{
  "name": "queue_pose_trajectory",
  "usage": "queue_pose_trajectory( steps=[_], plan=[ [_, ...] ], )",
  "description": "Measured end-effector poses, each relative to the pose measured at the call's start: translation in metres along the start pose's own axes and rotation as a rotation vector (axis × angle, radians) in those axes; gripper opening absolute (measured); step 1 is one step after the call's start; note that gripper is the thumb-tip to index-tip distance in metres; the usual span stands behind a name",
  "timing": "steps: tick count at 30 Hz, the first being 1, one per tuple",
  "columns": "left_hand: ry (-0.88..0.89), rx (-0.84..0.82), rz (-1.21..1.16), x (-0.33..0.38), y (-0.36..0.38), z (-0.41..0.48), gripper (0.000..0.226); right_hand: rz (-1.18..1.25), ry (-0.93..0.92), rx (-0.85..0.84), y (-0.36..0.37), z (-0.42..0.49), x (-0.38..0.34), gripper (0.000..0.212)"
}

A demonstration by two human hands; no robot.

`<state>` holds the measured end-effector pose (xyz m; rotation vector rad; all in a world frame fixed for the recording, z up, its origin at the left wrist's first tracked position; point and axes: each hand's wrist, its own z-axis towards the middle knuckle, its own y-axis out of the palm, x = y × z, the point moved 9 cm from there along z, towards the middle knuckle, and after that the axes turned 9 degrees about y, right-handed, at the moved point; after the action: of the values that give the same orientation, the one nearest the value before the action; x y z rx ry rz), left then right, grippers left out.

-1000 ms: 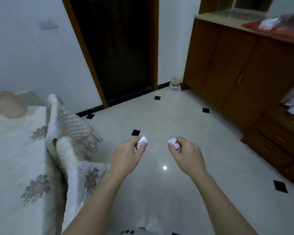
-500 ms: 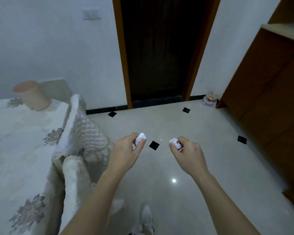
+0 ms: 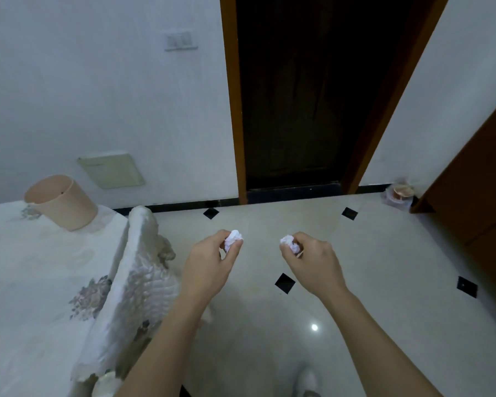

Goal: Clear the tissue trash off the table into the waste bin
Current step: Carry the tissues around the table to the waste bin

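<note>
Currently two hands are in view, both held over open floor and clear of every surface. The left hand (image 3: 209, 267) pinches one small crumpled white tissue ball (image 3: 233, 239) between thumb and curled fingers. The right hand (image 3: 312, 265) pinches a second crumpled white tissue ball (image 3: 289, 244) the same way. The two balls are level with each other and apart, with bare floor showing between them.

Edges:
- Left: a white cloth-covered surface with grey floral print (image 3: 26, 282). Its near edge carries a raised fold of white quilted fabric (image 3: 138, 267), just beside the left forearm.
- Far: a white wall, black skirting and one dark doorway in an orange-brown wooden frame (image 3: 312, 96).
- Right: one brown wooden cabinet (image 3: 476, 196), well apart from the right hand.

The glossy cream tiled floor (image 3: 384, 253) lies open between the quilted fold and the cabinet, up to the doorway. Four black diamond insets show whole.

One round peach-pink plastic waste bin (image 3: 60, 202) stands open-topped at the far corner of the cloth-covered surface, left of and beyond the left hand. Whether it rests on the cloth or behind it cannot be told.

One small clear container (image 3: 400, 193) sits by the skirting beside the cabinet. One pale shoe (image 3: 307, 379) shows at the bottom edge.
</note>
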<state>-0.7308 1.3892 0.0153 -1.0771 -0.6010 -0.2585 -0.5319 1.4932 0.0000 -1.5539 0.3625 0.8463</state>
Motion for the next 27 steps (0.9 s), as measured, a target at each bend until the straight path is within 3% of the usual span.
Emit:
queue_pose_trajectory(
  steps=[17, 27],
  plan=[
    [-0.263, 0.131, 0.100, -0.112, 0.031, 0.248, 0.037, -0.009, -0.200, -0.204, 0.080, 0.319, -0.067, 0.025],
    [-0.454, 0.284, 0.173, -0.179, 0.005, 0.323, 0.040, 0.004, -0.341, -0.404, 0.157, 0.444, -0.136, 0.037]
  ],
)
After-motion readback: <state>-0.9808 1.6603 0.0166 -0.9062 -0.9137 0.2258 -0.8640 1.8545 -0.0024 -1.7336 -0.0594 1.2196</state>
